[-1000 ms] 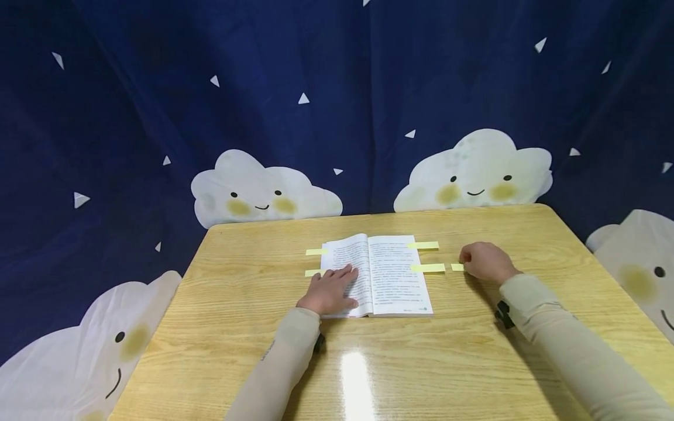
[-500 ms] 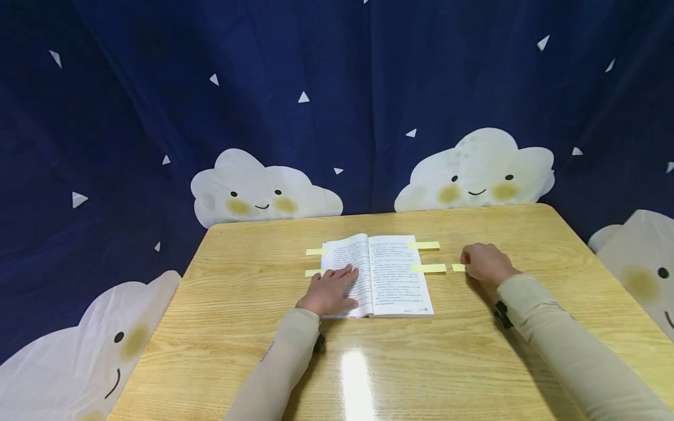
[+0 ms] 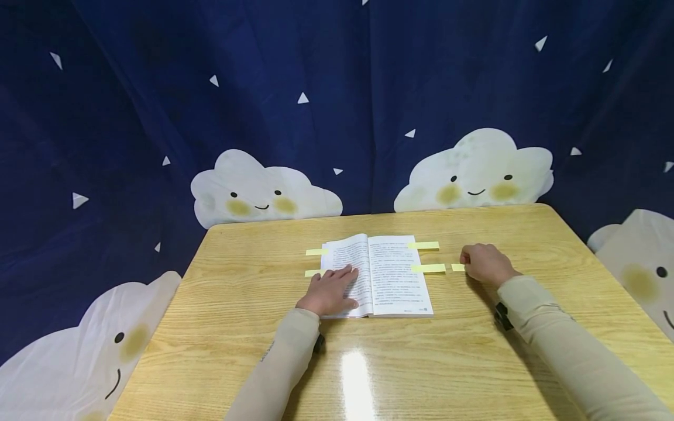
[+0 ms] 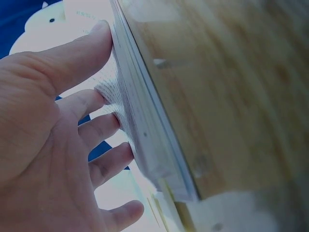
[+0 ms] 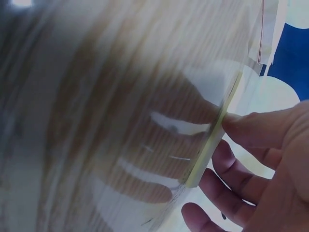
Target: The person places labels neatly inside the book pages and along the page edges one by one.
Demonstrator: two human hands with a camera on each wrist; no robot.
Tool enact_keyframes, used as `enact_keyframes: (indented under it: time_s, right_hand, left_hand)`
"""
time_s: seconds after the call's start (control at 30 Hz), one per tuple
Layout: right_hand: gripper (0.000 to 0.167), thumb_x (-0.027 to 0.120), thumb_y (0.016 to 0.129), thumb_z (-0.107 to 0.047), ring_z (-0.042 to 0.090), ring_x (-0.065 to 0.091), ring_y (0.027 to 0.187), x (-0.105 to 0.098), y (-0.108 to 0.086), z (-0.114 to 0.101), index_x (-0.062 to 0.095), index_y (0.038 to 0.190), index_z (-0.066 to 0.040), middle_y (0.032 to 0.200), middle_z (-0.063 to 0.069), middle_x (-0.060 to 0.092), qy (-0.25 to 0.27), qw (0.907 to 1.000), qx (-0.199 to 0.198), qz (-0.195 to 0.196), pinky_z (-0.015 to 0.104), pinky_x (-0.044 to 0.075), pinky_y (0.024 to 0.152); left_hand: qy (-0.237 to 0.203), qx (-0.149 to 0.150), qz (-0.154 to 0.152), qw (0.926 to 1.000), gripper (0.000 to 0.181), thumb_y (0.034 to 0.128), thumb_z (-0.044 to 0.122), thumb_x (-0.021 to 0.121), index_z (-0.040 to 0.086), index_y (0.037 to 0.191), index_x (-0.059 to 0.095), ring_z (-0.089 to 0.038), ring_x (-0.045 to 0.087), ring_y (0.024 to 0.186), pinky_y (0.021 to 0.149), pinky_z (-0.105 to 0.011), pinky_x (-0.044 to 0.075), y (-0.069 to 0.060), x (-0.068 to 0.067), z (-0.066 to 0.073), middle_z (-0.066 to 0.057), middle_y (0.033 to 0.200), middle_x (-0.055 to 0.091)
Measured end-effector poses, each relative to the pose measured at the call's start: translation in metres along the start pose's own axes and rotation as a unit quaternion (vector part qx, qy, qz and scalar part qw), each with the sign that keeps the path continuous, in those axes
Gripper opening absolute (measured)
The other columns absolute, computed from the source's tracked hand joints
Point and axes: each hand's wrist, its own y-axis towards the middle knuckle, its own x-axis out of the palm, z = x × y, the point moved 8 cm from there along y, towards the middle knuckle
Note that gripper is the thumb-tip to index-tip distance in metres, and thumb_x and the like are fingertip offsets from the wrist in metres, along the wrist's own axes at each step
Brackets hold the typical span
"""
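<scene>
An open book (image 3: 397,292) lies on the table, printed pages facing up. My left hand (image 3: 329,291) rests on the left page with its fingers spread; in the left wrist view the thumb and fingertips touch the paper (image 4: 107,79). To the right of the book, my right hand (image 3: 485,264) has curled fingers at a small yellow sticky note pad (image 3: 457,267). Seen from the right wrist, thumb and fingers close on this thin pad (image 5: 205,157) against the glossy tabletop. Part of the pad is hidden by the hand in the head view.
Two yellow sticky strips, an upper (image 3: 424,245) and a lower (image 3: 429,268), stick out from the right page. Two more, an upper (image 3: 316,252) and a lower (image 3: 313,273), project from the left page. A dark blue curtain (image 3: 295,47) hangs behind the wooden table (image 3: 237,280).
</scene>
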Motion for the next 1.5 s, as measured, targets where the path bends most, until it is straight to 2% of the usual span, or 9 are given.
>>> enact_keyframes:
  time_s: [0.37, 0.73, 1.07, 1.23, 1.5]
  right_hand:
    - [0.014, 0.055, 0.086, -0.002, 0.028, 0.062, 0.079, -0.004, -0.002, -0.001, 0.067, 0.093, -0.004, 0.09, 0.013, 0.067, -0.002, 0.9999, 0.011, 0.01, 0.043, 0.052, 0.067]
    - [0.011, 0.056, 0.086, -0.001, 0.026, 0.06, 0.074, -0.005, -0.002, -0.005, 0.065, 0.088, -0.004, 0.085, 0.012, 0.064, -0.018, 0.9995, -0.01, 0.023, 0.041, 0.051, 0.063]
    - [0.01, 0.057, 0.09, -0.003, 0.023, 0.055, 0.07, -0.005, -0.005, -0.009, 0.063, 0.083, -0.006, 0.082, 0.01, 0.059, -0.041, 0.9983, -0.017, 0.038, 0.038, 0.049, 0.061]
    - [0.01, 0.058, 0.091, -0.004, 0.026, 0.052, 0.074, -0.007, -0.006, -0.013, 0.062, 0.082, -0.007, 0.084, 0.012, 0.057, -0.055, 0.9969, -0.026, 0.049, 0.038, 0.046, 0.06]
    - [0.009, 0.058, 0.091, -0.003, 0.032, 0.052, 0.081, -0.008, -0.009, -0.018, 0.064, 0.085, -0.007, 0.086, 0.013, 0.058, -0.072, 0.9955, -0.024, 0.058, 0.045, 0.048, 0.061]
  left_hand:
    - [-0.004, -0.003, -0.001, 1.0, 0.076, 0.0949, 0.048, 0.061, 0.03, 0.159, 0.024, -0.03, 0.03, 0.151, 0.121, -0.061, 0.021, 0.001, 0.001, -0.001, 0.007, 0.167, 0.021]
    - [-0.002, -0.003, -0.002, 1.0, 0.076, 0.0951, 0.049, 0.061, 0.03, 0.159, 0.024, -0.029, 0.029, 0.151, 0.121, -0.061, 0.021, -0.001, -0.002, 0.001, 0.007, 0.167, 0.02]
    - [-0.008, -0.003, -0.003, 1.0, 0.076, 0.0954, 0.048, 0.061, 0.03, 0.159, 0.024, -0.029, 0.029, 0.152, 0.121, -0.061, 0.02, -0.001, -0.001, 0.002, 0.007, 0.167, 0.019]
    - [-0.012, -0.004, 0.0, 0.9999, 0.076, 0.0952, 0.048, 0.061, 0.03, 0.159, 0.024, -0.029, 0.028, 0.152, 0.121, -0.062, 0.019, -0.001, -0.001, 0.001, 0.008, 0.168, 0.019]
    - [-0.007, -0.003, -0.001, 1.0, 0.075, 0.0953, 0.049, 0.06, 0.03, 0.159, 0.024, -0.029, 0.029, 0.152, 0.121, -0.061, 0.02, -0.001, -0.002, 0.001, 0.007, 0.167, 0.02]
